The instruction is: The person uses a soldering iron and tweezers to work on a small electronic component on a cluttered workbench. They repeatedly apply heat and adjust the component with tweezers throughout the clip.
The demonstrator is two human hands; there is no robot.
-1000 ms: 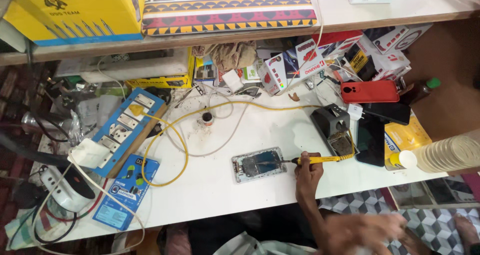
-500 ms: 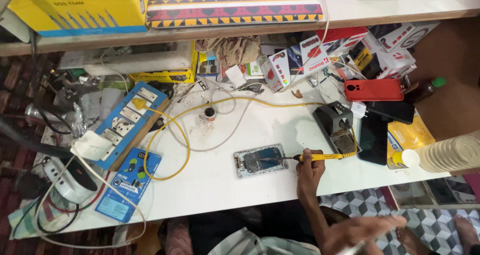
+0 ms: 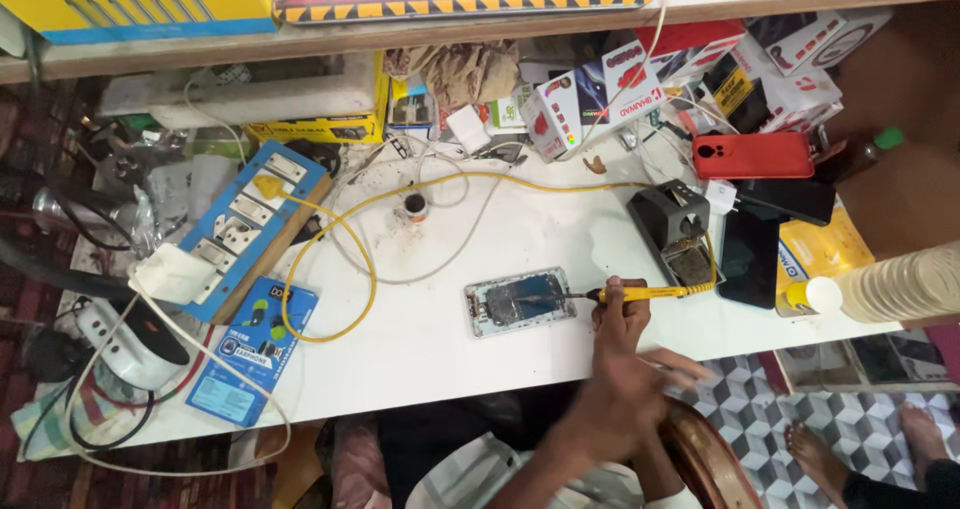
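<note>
An opened phone (image 3: pixel 520 301) with its insides showing lies on the white table (image 3: pixel 440 354). My right hand (image 3: pixel 620 317) grips a yellow soldering iron (image 3: pixel 655 292), and its tip touches the phone's right edge. My left hand (image 3: pixel 660 374) is blurred just below the right wrist near the table's front edge. Its fingers look spread and nothing is seen in them. The iron's yellow cable (image 3: pixel 372 269) loops left across the table.
A black iron stand (image 3: pixel 675 231), a red phone (image 3: pixel 752 155) and dark phones (image 3: pixel 750 259) lie right of the work. A blue power strip (image 3: pixel 250 227) and a blue package (image 3: pixel 250 354) sit left. Small boxes crowd the back. Another person's bare foot (image 3: pixel 815 449) shows bottom right.
My right hand has stayed on the iron at the phone. My left hand has risen from below the table edge up to the right wrist.
</note>
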